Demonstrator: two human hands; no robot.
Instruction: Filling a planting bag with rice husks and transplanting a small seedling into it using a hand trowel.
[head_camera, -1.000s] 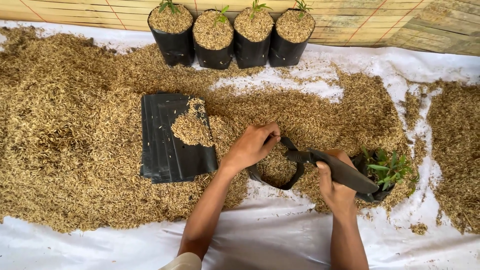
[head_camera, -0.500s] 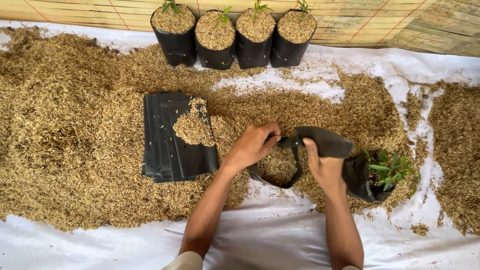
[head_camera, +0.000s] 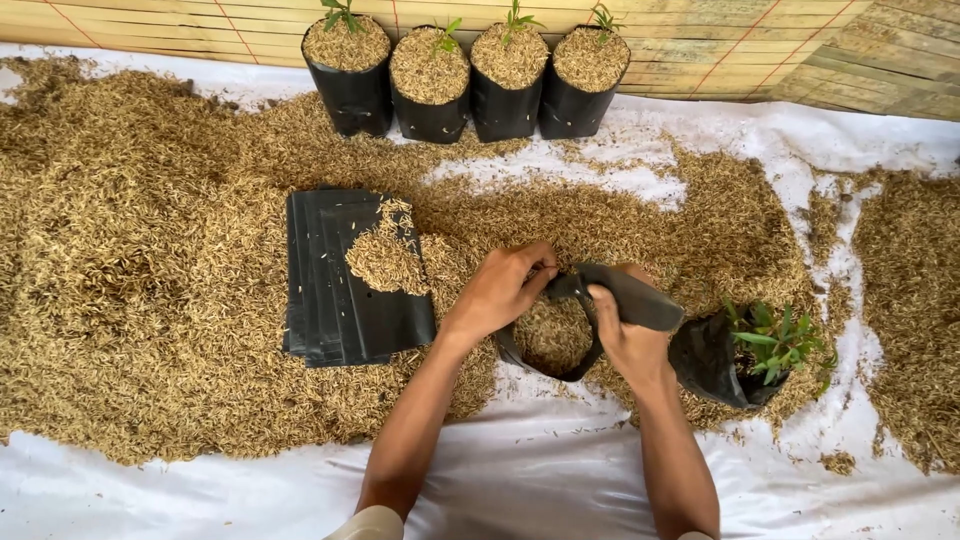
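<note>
Nearest the camera there's bare white sheet (head_camera: 250, 500) along the 6 o'clock edge, the only open room down here. Just above it both hands are pinching the rim of one floppy black grow bag (head_camera: 560, 340) at centre frame: left hand (head_camera: 500, 290) closed on the rim at its 11 o'clock, right hand (head_camera: 628, 340) gripping the folded-over edge at its 3 o'clock, mouth held open with husk inside. Right beside it at 4 o'clock sits one black bag with a green seedling (head_camera: 770, 345), lying tilted. At 9 o'clock from the hands, one flat stack of empty black bags (head_camera: 335, 290) with a scoop of husk on top. The rice husk pile (head_camera: 130, 290) spreads everywhere mid-frame. Farthest back at 12 o'clock, four filled black bags (head_camera: 465, 85) stand upright in a row against the bamboo wall (head_camera: 750, 40).
</note>
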